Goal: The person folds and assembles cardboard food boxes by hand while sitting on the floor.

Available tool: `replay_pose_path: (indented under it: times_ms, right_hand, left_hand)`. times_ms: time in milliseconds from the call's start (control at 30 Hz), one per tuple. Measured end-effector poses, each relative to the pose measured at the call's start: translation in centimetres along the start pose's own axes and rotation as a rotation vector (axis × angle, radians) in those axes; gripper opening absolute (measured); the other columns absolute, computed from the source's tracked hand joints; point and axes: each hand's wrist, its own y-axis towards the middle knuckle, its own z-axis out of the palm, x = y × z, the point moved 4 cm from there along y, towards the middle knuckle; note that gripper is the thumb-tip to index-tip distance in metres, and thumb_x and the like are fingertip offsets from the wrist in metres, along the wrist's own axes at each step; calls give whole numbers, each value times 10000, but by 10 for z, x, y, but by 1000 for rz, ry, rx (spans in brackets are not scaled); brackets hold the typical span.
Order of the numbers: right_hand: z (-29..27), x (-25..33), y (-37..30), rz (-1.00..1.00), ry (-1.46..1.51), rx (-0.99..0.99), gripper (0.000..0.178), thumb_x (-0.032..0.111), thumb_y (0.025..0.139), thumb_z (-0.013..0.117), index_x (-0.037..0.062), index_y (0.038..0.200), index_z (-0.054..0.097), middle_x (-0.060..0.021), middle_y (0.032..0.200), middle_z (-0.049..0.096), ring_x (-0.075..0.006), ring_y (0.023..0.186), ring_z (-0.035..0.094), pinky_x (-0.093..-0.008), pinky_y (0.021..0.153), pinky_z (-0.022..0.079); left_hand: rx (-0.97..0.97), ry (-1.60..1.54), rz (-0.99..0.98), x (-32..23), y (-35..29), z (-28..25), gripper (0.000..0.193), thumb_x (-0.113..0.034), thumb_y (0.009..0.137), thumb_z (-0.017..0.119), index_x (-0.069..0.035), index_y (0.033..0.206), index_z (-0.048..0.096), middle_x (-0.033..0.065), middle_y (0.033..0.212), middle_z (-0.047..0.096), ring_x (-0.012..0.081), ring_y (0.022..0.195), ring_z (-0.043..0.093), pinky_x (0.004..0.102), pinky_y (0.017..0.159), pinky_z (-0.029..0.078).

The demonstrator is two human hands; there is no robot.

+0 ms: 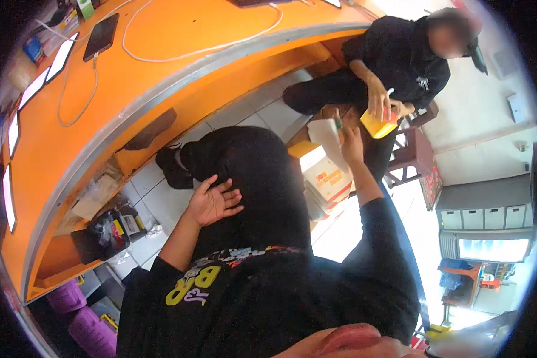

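Note:
My left hand [213, 204] rests palm up over my dark trouser leg, its fingers spread and nothing in them. Farther right, my right hand [352, 143] reaches out with its fingers closed at the edge of a white cardboard piece [326, 136]. A small green patch shows by those fingertips; what it belongs to I cannot make out. Just below the cardboard are white-and-yellow printed cartons [330, 181], beside my leg. Across from me, a seated person in dark clothes holds a small yellow box [378, 124] with both hands.
An orange counter [179, 27] with a grey edge curves along the left, bearing a phone [101, 36] and white cables. Below it lies a black bag [101, 235] of mixed things. Purple containers [92, 328] stand at lower left. A brown stool [413, 149] is by the person.

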Motion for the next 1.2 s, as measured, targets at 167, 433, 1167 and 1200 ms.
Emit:
replay_pose_path:
  times_ms: [167, 433, 1167, 1200]
  right_hand:
    - [-4, 20, 16, 54, -7, 66, 617, -77, 777, 468, 174, 1340, 478, -210, 1194, 544, -423, 975, 586, -481, 807, 501]
    - [3, -7, 14, 348, 98, -40, 168, 114, 737, 722, 25, 866, 664, -163, 846, 673, -329, 816, 668, -393, 724, 515]
    - [-45, 14, 15, -151, -249, -205, 153, 28, 809, 553, 70, 954, 573, -126, 936, 563, -343, 847, 607, -424, 717, 521]
    - [-54, 9, 17, -60, -237, -232, 125, 58, 809, 568, 74, 929, 537, -136, 951, 568, -363, 859, 603, -428, 733, 514]
  left_hand:
    - [-72, 21, 25, -5, 1, -4, 487, -490, 971, 384, -96, 1100, 638, 171, 1104, 643, 313, 1087, 591, 554, 1035, 362]
    - [-140, 39, 26, -2, 4, 2, 488, -484, 971, 393, -79, 1090, 636, 186, 1086, 642, 319, 1079, 595, 561, 1034, 359]
    - [38, -19, -25, -6, 11, 1, 503, -468, 967, 409, -53, 1176, 602, 219, 1174, 604, 340, 1176, 542, 541, 1078, 319]
    - [40, -12, -27, -6, 12, 3, 503, -468, 967, 409, -53, 1176, 602, 219, 1174, 604, 340, 1176, 542, 541, 1078, 319]
